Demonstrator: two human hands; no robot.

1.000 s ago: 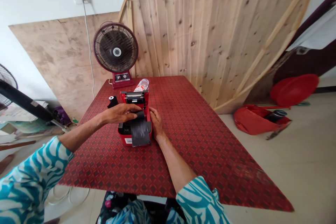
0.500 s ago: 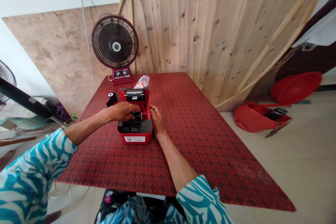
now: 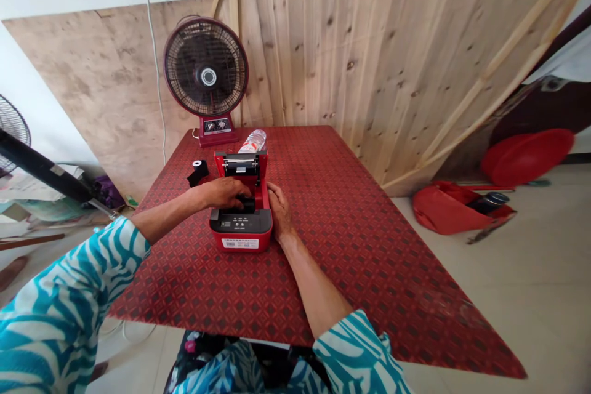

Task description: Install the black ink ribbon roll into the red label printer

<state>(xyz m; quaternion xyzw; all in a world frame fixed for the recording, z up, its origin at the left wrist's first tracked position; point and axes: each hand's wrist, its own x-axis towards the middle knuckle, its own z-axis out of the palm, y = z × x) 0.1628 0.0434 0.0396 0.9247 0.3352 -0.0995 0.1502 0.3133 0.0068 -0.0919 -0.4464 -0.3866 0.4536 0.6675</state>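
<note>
Fingers (image 3: 234, 192) of the left hand (image 3: 220, 193) are clenching around a black roll (image 3: 247, 203) inside an open red label printer (image 3: 241, 231), while the right hand (image 3: 278, 212) is lying flat against its side (not gripping). The printer is sitting near the middle of a red patterned table (image 3: 351, 258), with a second black roll (image 3: 198, 171) lying off to its left.

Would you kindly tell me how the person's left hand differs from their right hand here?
The left hand curls over the black roll inside the open red label printer, while the right hand lies flat against the printer's side. The left arm comes in sideways; the right arm runs straight forward. Both are bare, with turquoise-and-white patterned sleeves above.
</note>
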